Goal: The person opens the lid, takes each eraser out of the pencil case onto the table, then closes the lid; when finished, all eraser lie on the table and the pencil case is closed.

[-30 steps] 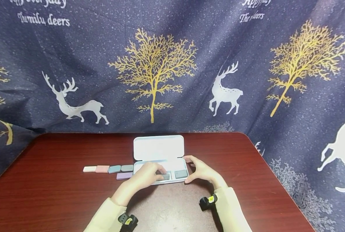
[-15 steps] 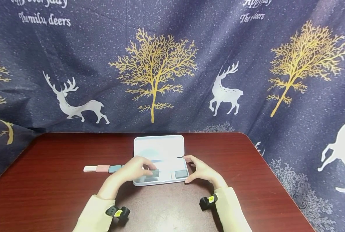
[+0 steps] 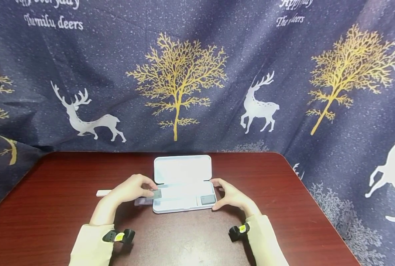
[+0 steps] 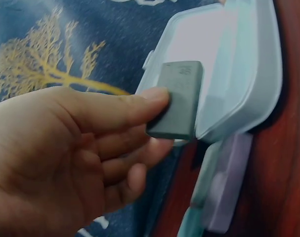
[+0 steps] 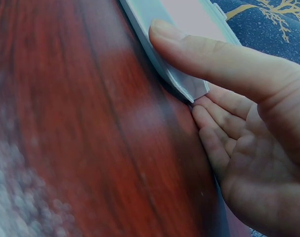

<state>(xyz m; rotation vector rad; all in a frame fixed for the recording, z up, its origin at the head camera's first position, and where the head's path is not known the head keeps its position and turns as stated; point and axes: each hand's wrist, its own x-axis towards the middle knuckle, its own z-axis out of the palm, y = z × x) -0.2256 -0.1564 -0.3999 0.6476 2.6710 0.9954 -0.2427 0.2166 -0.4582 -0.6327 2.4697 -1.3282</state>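
Note:
Between thumb and fingers, my left hand [image 3: 127,190] pinches a grey-green block [image 3: 157,194], held at the left end of the open white case [image 3: 182,169]. The left wrist view shows this block [image 4: 178,98] raised beside the case [image 4: 261,74], the thumb on its face. My right hand [image 3: 232,195] grips the case's right end; in the right wrist view its thumb lies on the rim and the other fingers of the hand [image 5: 258,113] curl at the end wall. A dark grey block [image 3: 208,200] lies in the case's right part.
Left of the case, a purple block [image 3: 143,201] lies on the red-brown table [image 3: 61,177], with a white block [image 3: 103,193] farther left. Green and teal blocks [image 4: 190,222] show beside the purple one. A patterned cloth [image 3: 197,74] hangs behind the table.
My left hand has moved left from inside the case to its left end, carrying the grey-green block, and now covers part of the row of blocks. My right hand has stayed at the case.

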